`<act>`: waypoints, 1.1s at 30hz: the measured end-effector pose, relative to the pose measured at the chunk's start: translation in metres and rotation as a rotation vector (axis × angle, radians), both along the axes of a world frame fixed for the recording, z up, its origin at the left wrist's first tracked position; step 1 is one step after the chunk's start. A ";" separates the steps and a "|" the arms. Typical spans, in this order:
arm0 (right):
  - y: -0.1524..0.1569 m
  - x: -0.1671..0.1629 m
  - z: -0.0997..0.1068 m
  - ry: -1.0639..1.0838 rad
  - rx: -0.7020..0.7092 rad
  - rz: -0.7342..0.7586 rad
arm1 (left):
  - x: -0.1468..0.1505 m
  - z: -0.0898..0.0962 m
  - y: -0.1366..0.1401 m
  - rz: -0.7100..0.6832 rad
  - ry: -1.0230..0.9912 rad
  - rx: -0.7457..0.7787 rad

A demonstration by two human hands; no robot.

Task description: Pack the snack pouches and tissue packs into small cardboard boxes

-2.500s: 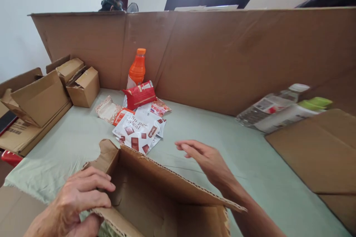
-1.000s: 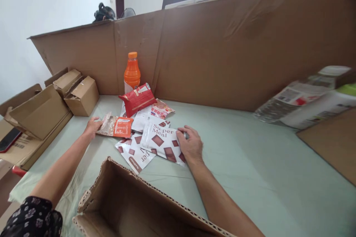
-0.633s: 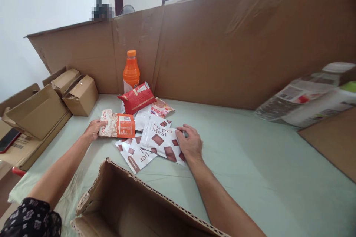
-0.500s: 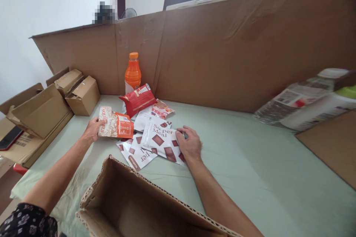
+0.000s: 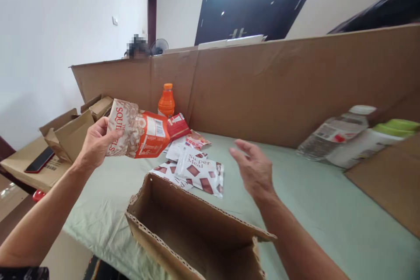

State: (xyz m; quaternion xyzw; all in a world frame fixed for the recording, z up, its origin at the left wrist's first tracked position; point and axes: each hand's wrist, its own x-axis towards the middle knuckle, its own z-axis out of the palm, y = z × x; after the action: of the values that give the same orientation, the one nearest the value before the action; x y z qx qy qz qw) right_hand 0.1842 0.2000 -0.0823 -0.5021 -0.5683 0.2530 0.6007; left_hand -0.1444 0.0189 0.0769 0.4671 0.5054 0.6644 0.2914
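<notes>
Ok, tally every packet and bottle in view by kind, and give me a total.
Orange-and-beige pouch, held up in the left hand: 1
Red packet: 1
Pink packet: 1
White Super Meal sachets: 3 showing
Orange bottle: 1
Lying bottles: 2
Total: 9

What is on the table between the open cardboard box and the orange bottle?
In the head view, white Super Meal pouches, a small pink packet and a red snack bag lie between the open cardboard box and the orange bottle.
</notes>
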 end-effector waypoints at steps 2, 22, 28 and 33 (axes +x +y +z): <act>-0.021 0.007 0.045 0.020 0.066 0.093 | 0.015 0.011 -0.008 -0.054 0.056 0.046; -0.192 0.006 0.193 -0.203 0.326 0.759 | 0.122 0.046 -0.061 -0.321 0.756 0.328; -0.203 0.005 0.188 -0.157 0.416 0.624 | 0.125 0.050 -0.073 -0.208 0.787 0.374; -0.204 0.004 0.176 -0.138 0.426 0.484 | 0.106 0.027 -0.079 -0.290 0.527 0.319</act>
State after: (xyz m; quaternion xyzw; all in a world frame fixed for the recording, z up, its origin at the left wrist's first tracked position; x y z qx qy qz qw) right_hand 0.1882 -0.0041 0.0934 -0.2316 -0.7506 0.2290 0.5749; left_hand -0.0385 -0.0603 0.1035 0.7295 0.3816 0.5430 0.1654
